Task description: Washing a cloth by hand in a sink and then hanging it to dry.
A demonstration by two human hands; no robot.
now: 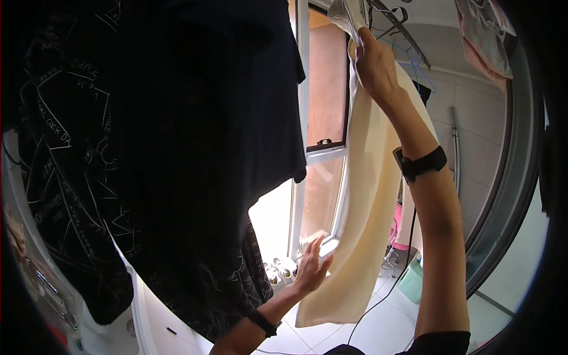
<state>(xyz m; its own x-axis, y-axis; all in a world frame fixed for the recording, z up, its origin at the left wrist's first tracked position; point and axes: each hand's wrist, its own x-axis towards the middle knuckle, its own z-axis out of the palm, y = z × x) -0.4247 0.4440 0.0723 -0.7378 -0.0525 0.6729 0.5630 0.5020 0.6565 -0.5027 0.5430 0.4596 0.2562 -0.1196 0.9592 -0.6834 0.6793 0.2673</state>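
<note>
Raised high, my right hand (pixel 377 66) is closed round the top of a pair of cream trousers (pixel 370 201). The cloth hangs down in long folds almost to the white floor. A striped, paler part shows above my fingers. Lower down, my left hand (pixel 310 267) has its fingers stretched out, palm toward the hanging cloth. It grips nothing; whether it touches the trousers I cannot tell. A dark T-shirt (pixel 219 106) hangs close by on the left and covers much of the view. Black wristbands show on both my wrists.
A black garment with white line drawings (pixel 71 177) hangs at far left. Behind are a tall window (pixel 327 89), a hanging rail (pixel 402 29) with hangers, and a pinkish-grey cloth (pixel 485 41). A green bin (pixel 412 281) and black cable (pixel 387 294) are on the tiled floor.
</note>
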